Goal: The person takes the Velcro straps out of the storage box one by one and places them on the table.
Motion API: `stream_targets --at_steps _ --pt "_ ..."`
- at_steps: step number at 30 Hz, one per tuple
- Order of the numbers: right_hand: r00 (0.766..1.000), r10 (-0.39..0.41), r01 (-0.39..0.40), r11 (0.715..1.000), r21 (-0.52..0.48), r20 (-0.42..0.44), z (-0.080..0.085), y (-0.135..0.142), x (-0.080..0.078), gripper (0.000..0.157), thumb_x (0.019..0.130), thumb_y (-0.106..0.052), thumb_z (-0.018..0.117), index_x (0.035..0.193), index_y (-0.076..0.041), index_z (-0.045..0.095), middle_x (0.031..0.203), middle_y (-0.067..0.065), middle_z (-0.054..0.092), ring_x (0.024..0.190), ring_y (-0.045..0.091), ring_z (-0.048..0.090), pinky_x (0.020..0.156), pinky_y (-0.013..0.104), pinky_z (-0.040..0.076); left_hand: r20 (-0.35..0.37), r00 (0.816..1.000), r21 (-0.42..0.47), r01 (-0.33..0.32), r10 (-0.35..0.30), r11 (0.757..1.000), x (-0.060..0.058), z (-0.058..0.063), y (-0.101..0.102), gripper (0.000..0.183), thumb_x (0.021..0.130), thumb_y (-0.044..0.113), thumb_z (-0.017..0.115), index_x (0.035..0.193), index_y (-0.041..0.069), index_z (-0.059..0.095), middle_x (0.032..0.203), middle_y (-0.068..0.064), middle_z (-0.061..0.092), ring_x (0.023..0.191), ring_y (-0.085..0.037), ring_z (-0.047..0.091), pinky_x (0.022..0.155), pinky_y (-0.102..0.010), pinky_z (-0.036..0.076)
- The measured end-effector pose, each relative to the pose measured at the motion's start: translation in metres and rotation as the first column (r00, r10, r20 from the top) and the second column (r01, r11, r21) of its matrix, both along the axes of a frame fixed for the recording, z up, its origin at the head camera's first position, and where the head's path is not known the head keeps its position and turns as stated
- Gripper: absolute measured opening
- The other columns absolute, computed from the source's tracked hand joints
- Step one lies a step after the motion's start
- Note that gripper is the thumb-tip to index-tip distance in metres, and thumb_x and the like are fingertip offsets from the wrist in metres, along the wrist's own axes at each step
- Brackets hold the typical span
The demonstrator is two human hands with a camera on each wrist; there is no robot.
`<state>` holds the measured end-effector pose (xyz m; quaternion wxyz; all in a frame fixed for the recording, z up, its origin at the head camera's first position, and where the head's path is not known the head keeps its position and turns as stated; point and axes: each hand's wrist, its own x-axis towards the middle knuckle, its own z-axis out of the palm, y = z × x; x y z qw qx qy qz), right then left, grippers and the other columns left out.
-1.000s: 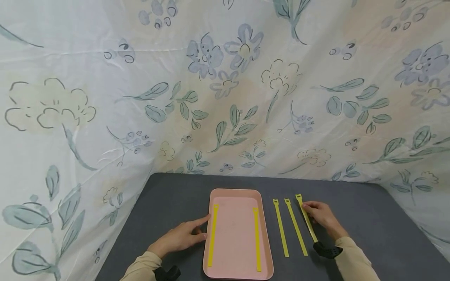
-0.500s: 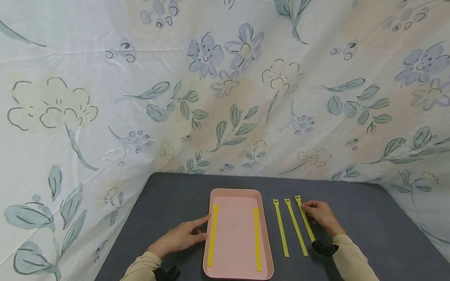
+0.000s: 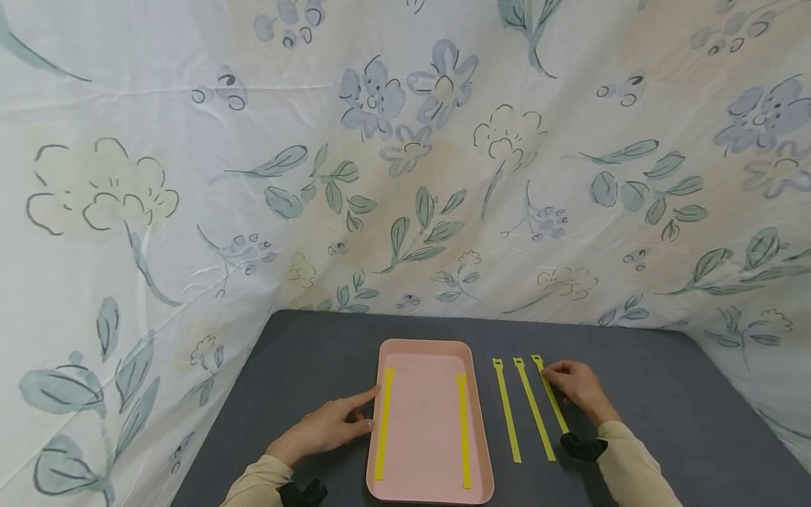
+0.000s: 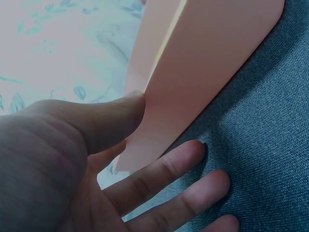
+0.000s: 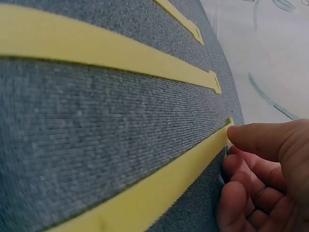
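Observation:
A pink tray point(image 3: 423, 429) lies on the dark table, with one yellow cable strap point(image 3: 384, 426) along its left side and another yellow strap point(image 3: 464, 433) along its right. My left hand point(image 3: 326, 426) touches the tray's left edge with thumb and index finger; the other fingers spread loosely beside it in the left wrist view. To the right of the tray, my right hand point(image 3: 579, 386) pinches the rightmost yellow cable strap point(image 5: 178, 181) near its slotted head, thumb on top and fingers curled below. That strap's lower end is hidden by the wrist camera.
Two more yellow straps, a left one point(image 3: 507, 412) and a middle one point(image 3: 534, 408), lie side by side between the tray and my right hand. Floral cloth point(image 3: 405, 176) hangs behind the dark table point(image 3: 304, 352) and along its sides.
The rightmost strap's head has come slightly down and nearer, and my right hand has shifted a little left with it. My left hand and the tray have stayed in place.

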<state>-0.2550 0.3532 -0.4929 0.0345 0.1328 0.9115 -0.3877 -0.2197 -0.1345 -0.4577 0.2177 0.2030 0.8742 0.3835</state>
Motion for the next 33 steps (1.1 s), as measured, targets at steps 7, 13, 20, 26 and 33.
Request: stream_targets --at_steps 7,13,20,26,33 --pt "1.0 -0.007 0.006 0.998 -0.056 -0.011 0.004 0.002 0.002 0.042 0.104 -0.031 0.056 0.126 0.005 0.062 0.113 0.02 0.066 0.088 0.022 0.061 0.067 0.033 0.053 0.009 1.0 -0.022 0.002 -0.002 1.0 0.0 0.002 0.003 0.066 0.098 0.034 0.067 0.157 0.021 0.041 0.093 -0.001 0.065 0.074 -0.016 0.057 0.062 -0.033 0.044" --pt "0.998 0.021 -0.027 0.994 -0.11 -0.059 0.024 -0.001 -0.001 0.046 0.107 -0.031 0.051 0.134 0.006 0.056 0.105 0.015 0.065 0.08 0.019 0.058 0.067 0.032 0.052 0.006 1.0 -0.023 0.014 -0.014 1.0 0.001 0.0 0.002 0.066 0.099 0.035 0.066 0.157 0.021 0.04 0.091 0.0 0.065 0.071 -0.015 0.058 0.062 -0.033 0.045" --pt "0.994 0.007 -0.024 0.986 -0.165 -0.106 0.067 -0.015 -0.01 0.055 0.105 -0.043 0.052 0.138 0.002 0.053 0.117 0.015 0.063 0.087 0.022 0.061 0.076 0.035 0.055 0.028 1.0 0.008 0.01 -0.01 1.0 0.001 0.001 0.002 0.066 0.1 0.032 0.066 0.158 0.02 0.038 0.089 -0.002 0.065 0.067 -0.016 0.058 0.059 -0.033 0.045" --pt "0.985 0.045 -0.076 0.98 -0.185 -0.165 0.101 -0.03 -0.016 0.056 0.104 -0.047 0.053 0.137 -0.002 0.054 0.108 0.001 0.062 0.084 0.013 0.059 0.076 0.032 0.055 0.03 1.0 0.004 0.004 -0.004 1.0 0.0 0.002 0.003 0.066 0.1 0.033 0.066 0.158 0.02 0.038 0.089 -0.002 0.065 0.067 -0.016 0.058 0.059 -0.033 0.045" --pt "0.971 0.108 -0.15 0.97 -0.189 -0.215 0.132 -0.053 -0.02 0.052 0.104 -0.045 0.055 0.138 -0.006 0.054 0.11 -0.001 0.062 0.084 0.012 0.058 0.075 0.03 0.054 0.021 1.0 -0.002 0.0 0.0 1.0 -0.001 0.0 0.005 0.066 0.099 0.033 0.066 0.158 0.021 0.038 0.092 -0.001 0.066 0.069 -0.017 0.058 0.06 -0.034 0.046"
